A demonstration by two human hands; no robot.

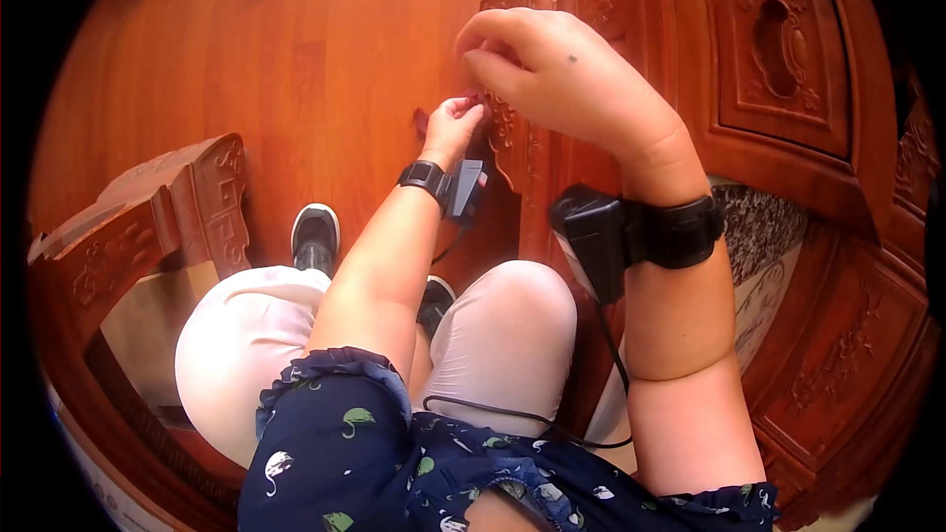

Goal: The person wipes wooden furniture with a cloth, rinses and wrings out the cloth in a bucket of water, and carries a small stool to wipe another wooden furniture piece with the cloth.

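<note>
Left hand [452,130] is pinching a dark-red item [475,96], axis unclear; right hand [552,61] is hovering rightward, apart, fingers curled, contents unclear.

Left fingers [460,106] partly hide a reddish item [475,97]

Reddish-brown wood floor [325,39]; carved wooden furniture [778,49] at right, more carved wood [212,197] at lower left.

Beyond the left hand [453,130], the floor [335,49] looks like smooth, glossy wood; by the right hand [547,64], the carved furniture [778,49] is polished wood, rough-edged with relief.
</note>
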